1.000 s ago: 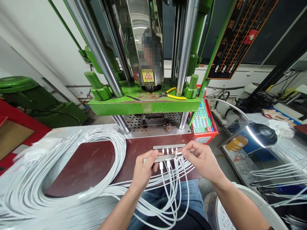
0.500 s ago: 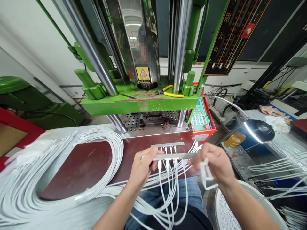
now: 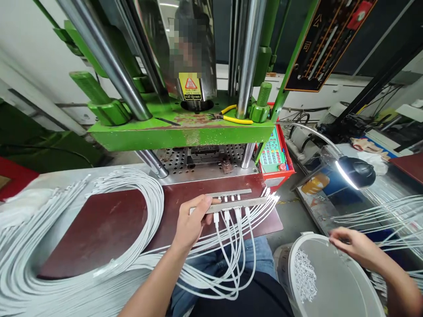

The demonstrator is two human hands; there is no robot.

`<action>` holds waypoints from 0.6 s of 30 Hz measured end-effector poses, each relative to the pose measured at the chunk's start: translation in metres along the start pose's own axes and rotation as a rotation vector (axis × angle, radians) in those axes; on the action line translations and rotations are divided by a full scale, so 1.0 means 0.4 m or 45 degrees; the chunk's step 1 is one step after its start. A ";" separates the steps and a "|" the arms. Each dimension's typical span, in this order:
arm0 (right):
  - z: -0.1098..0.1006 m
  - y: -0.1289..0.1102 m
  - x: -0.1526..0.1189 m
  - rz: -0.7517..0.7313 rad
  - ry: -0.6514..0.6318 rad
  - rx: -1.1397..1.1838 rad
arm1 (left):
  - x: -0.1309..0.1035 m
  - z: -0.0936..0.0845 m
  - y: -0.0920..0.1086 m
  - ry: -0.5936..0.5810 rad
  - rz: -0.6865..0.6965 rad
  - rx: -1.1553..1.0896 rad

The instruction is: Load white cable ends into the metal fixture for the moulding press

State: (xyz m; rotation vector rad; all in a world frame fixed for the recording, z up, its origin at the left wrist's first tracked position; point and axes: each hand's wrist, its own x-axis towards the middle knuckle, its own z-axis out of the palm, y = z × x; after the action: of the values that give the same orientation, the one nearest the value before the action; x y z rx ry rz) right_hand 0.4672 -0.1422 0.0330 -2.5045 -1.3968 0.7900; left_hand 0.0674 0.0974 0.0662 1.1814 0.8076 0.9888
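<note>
My left hand (image 3: 191,222) is closed around the left end of a flat metal bar (image 3: 244,204), held over the table's front. White cables (image 3: 253,251) with white plug ends hang from the bar in a row and loop down over my lap. Just behind it lies a second metal strip (image 3: 231,193), with small white connector ends between the two. Off to the right, my right hand (image 3: 352,244) is over the far rim of a white bucket (image 3: 292,264). Its fingers are loosely bent with a gap to the thumb, and I see nothing held.
A green press (image 3: 185,137) stands ahead, with yellow-handled pliers (image 3: 236,119) on its plate. A large coil of white cables (image 3: 155,207) covers the left of the brown board (image 3: 99,233). Small white scraps (image 3: 304,275) lie in the bucket. A lamp (image 3: 357,171) stands at right.
My right hand has left the bar and moved right and down to the bucket. The white piece it held no longer shows in it. My left hand still grips the bar.
</note>
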 end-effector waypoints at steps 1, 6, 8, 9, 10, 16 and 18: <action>0.019 0.046 -0.002 0.166 -0.122 -0.108 | 0.004 0.004 0.001 -0.031 0.015 0.033; 0.020 0.012 -0.034 0.106 0.003 -0.078 | 0.021 0.030 -0.002 -0.159 0.078 0.191; -0.012 -0.099 -0.035 -0.101 0.080 0.020 | 0.024 0.042 0.000 -0.196 0.119 0.215; -0.027 -0.163 -0.032 -0.210 0.133 0.047 | 0.024 0.048 0.002 -0.211 0.142 0.223; -0.039 -0.228 -0.026 -0.312 0.197 0.069 | 0.023 0.054 0.005 -0.223 0.160 0.234; -0.026 -0.548 0.029 -0.968 0.308 0.179 | 0.018 0.086 0.038 -0.244 0.151 0.353; -0.004 -0.610 0.049 -1.120 0.196 0.166 | 0.021 0.087 0.046 -0.215 0.156 0.369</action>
State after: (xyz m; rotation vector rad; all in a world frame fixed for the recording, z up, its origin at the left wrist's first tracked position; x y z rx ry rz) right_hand 0.2955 0.0080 0.1218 -1.5335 -2.0286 0.4567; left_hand 0.0988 0.0941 0.0915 1.5576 0.7669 0.8759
